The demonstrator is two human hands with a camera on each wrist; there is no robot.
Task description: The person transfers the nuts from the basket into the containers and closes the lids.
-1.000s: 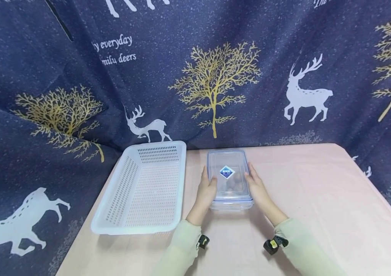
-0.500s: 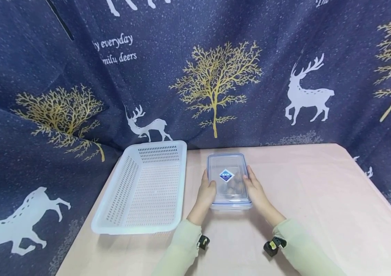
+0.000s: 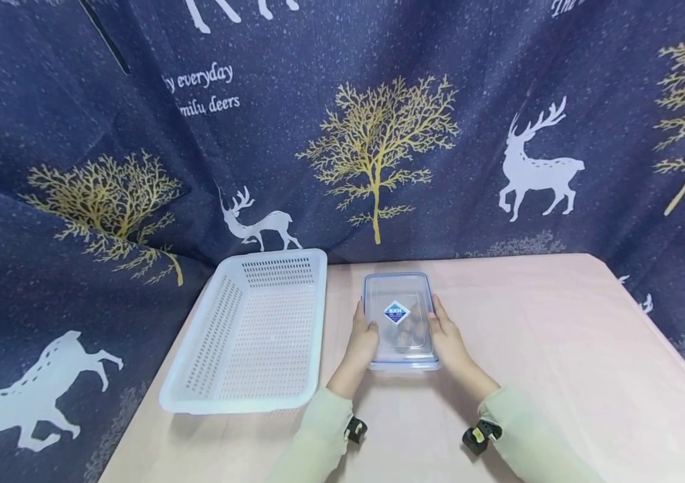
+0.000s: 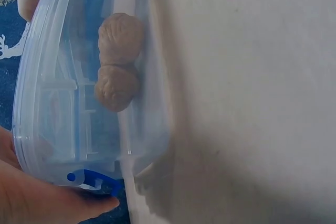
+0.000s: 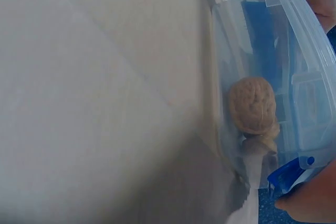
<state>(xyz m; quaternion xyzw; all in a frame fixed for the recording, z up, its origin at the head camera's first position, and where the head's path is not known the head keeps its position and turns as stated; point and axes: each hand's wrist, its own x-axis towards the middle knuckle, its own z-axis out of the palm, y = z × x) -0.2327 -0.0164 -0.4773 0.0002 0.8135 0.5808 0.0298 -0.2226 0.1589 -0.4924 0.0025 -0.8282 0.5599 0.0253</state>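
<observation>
A clear plastic food container [image 3: 399,335] with a blue-edged lid and a diamond sticker is between my two hands over the table. Brown walnuts [image 4: 119,40] show through its wall in the left wrist view; the right wrist view shows a walnut [image 5: 253,105] near its end. My left hand [image 3: 361,343] grips the left side, thumb over the lid's edge. On the right side my right hand [image 3: 453,343] holds it in the same way. A blue latch [image 4: 100,180] shows close to the left fingers, and another blue latch [image 5: 289,176] beside the right ones.
A white perforated plastic basket [image 3: 266,335] stands on the left of the pink-covered table [image 3: 559,349]. Behind the table hangs a dark blue cloth [image 3: 469,221] printed with deer and trees. Each wrist wears a small black camera [image 3: 355,429].
The container's far edge has come toward me and its front wall shows less, so the container has tilted a little. Both hands have kept hold of it.
</observation>
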